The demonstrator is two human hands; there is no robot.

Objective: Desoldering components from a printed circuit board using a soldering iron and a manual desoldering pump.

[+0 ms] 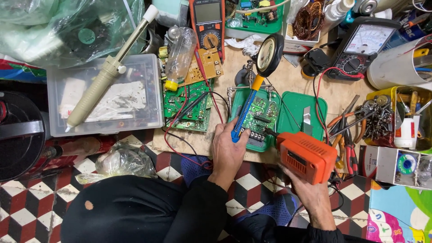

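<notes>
Left hand (pixel 228 148) has its fingers wrapped around a blue desoldering pump (pixel 245 110) over the green circuit board (pixel 258 117). Right hand (pixel 310 191) fingers grip an orange soldering gun (pixel 306 155), tip touching that board.

I see a floor of red, black and white checkered tiles (pixel 27 211) below me, with a low pale wooden desk (pixel 288 81) set on it. A colourful foam play mat (pixel 396 216) lies at lower right. Light is even.
</notes>
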